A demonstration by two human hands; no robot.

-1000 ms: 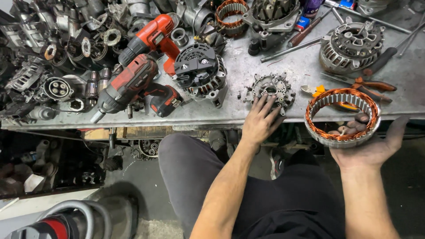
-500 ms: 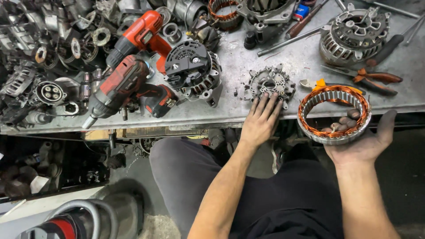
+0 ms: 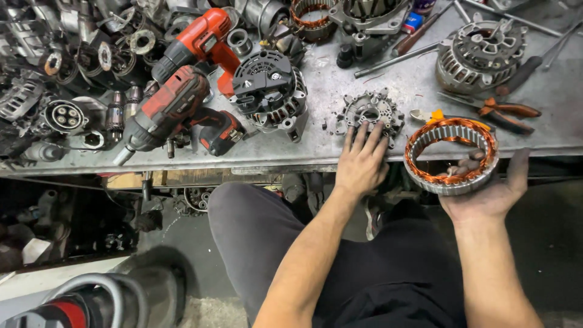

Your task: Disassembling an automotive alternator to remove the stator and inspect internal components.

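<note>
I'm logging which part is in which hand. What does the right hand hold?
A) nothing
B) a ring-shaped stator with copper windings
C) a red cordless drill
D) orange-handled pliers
B: the right hand cradles the stator in its upturned palm, just off the bench edge, while the left hand rests on the bench.

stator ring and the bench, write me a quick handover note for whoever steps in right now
Right hand: palm up just off the bench edge, cradling the stator ring with copper windings; fingers show through its middle.
Left hand: flat on the metal bench, fingertips resting on the small alloy end housing; not gripping it.
Nearby: black-capped alternator left of the housing, two red cordless drills further left, orange-handled pliers and another alternator body to the right.
Done: stator is out and separate from any housing.
Left: the end housing is on the bench, not picked up; stator not yet set down or fitted.
</note>
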